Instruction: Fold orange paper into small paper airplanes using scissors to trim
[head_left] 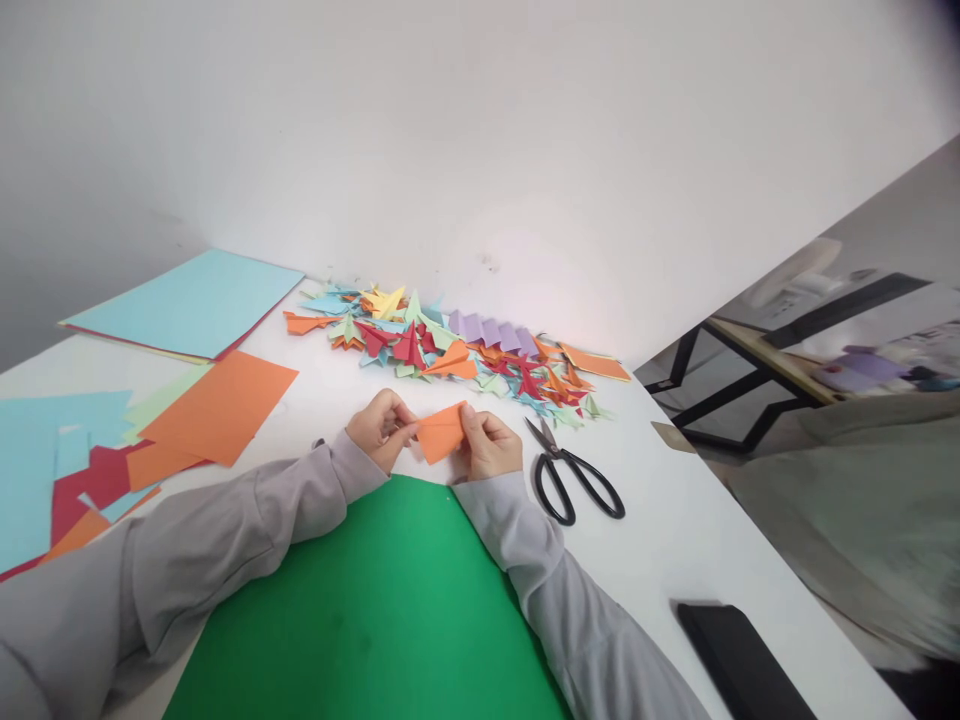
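Between my two hands is a small folded piece of orange paper [441,432], held up just above the white table. My left hand [384,428] pinches its left edge between thumb and fingers. At its upper right edge, my right hand [491,442] grips it with the thumb in front; the other fingers are partly hidden behind. Below my hands lies a green sheet [367,600], partly covered by my forearms. A pair of black-handled scissors [574,475] rests with blades parted, to the right of my right hand.
Along the wall spreads a pile of small folded paper planes [409,345] in several colours. Large blue sheets [187,300] and loose orange paper [225,405] lie at left. A black flat object [739,660] sits near the right edge. Someone's grey-green clothing [855,520] shows beyond the table.
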